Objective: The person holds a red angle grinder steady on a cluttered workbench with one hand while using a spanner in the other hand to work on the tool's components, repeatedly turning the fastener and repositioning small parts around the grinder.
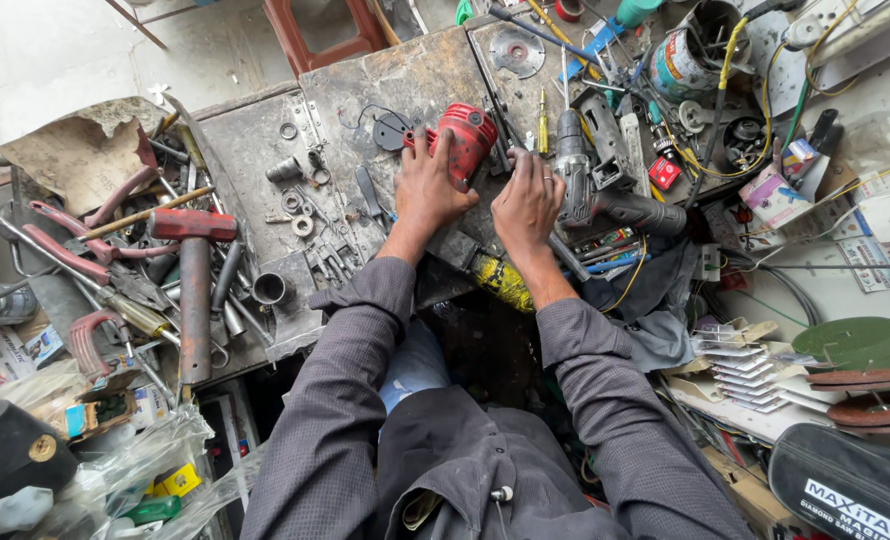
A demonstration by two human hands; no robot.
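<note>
At the left of the frame, a red-headed hammer (194, 262) lies on the desk (255, 140) among pliers. At centre, the left hand (427, 190) grips the red power tool (465, 138) from the left side. Just right, the right hand (527, 200) rests flat and unclenched on the desk, touching a grey drill (590, 185).

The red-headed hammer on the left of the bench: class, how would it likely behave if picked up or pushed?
The hammer looks all metal with a thick handle, so probably heavy and stiff. The round handle might roll if pushed, though the crosswise head and the crowding tools would likely stop it. The weight probably sits toward the head.
</note>
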